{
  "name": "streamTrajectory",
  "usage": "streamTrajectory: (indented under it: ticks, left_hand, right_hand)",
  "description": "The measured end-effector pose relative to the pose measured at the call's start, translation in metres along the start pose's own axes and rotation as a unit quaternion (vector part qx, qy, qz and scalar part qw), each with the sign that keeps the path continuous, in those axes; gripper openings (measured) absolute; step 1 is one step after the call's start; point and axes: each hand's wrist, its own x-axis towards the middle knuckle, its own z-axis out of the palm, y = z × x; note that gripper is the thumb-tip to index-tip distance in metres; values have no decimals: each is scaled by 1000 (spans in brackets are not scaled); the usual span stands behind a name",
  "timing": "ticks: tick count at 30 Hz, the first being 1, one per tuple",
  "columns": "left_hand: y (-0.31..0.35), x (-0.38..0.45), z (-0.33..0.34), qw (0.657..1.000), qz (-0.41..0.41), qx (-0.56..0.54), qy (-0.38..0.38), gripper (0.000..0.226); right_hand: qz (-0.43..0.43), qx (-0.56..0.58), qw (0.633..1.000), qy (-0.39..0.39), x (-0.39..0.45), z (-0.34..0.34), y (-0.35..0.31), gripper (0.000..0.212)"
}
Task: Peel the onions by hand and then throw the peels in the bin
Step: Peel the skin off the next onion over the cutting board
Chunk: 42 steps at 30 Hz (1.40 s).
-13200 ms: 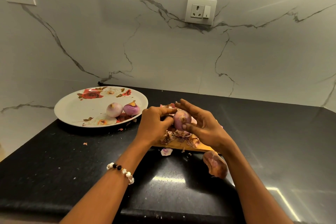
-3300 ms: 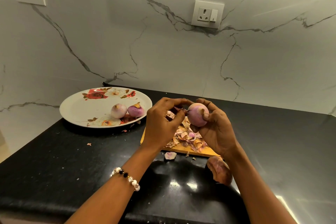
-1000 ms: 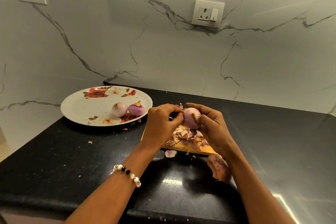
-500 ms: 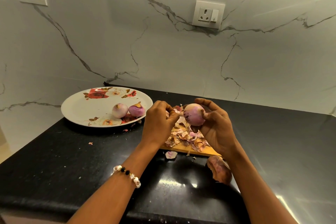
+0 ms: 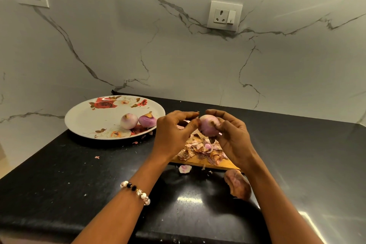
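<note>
My right hand [image 5: 231, 136] grips a mostly peeled purple onion [image 5: 208, 127] above a wooden board [image 5: 200, 162]. My left hand [image 5: 173, 130] is just left of the onion, its fingertips pinched at the onion's top edge on a small bit of skin. A heap of dry onion peels [image 5: 200, 147] lies on the board under both hands. Two peeled onions, one pale [image 5: 129, 121] and one purple [image 5: 147, 121], sit on a white floral plate [image 5: 89, 119] to the left.
A large loose peel [image 5: 237, 184] lies on the black counter [image 5: 79, 174] in front of the board, with a small pale piece [image 5: 185, 169] beside it. Peel crumbs dot the counter. A marble wall with sockets [image 5: 224, 16] rises behind. No bin is in view.
In the last second my left hand pulled slightly away and came back to the onion's top. My right hand has turned the onion a little and keeps holding it.
</note>
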Motion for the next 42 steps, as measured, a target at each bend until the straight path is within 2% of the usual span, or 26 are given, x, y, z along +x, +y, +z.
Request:
streamTrajectory:
  ticks: [3,9,26,31,37,42]
  left_hand:
    - [-2,-2,2,999,23,15,-24,27]
    - [-4,-2,1,998,56,36,-11,23]
    - [-4,-4,4,997,64,45,-15,22]
    - [-6,-4,4,999,30,45,1,21]
    - [-4,-3,1,999,8,20,-43,27]
    - [-6,-3,1,1000,-13,16,-19,21]
  right_hand:
    - [1,-54,999,-6,-1,0,1,34]
    - [7,-103,995,8,-2,0,1,39]
    - [10,-118,993,19,-2,0,3,38]
    - [13,-104,994,17,-2,0,5,43]
    - [4,-105,994,16,-4,-1,1,41]
    - [5,-93,996,2,-3,0,3,49]
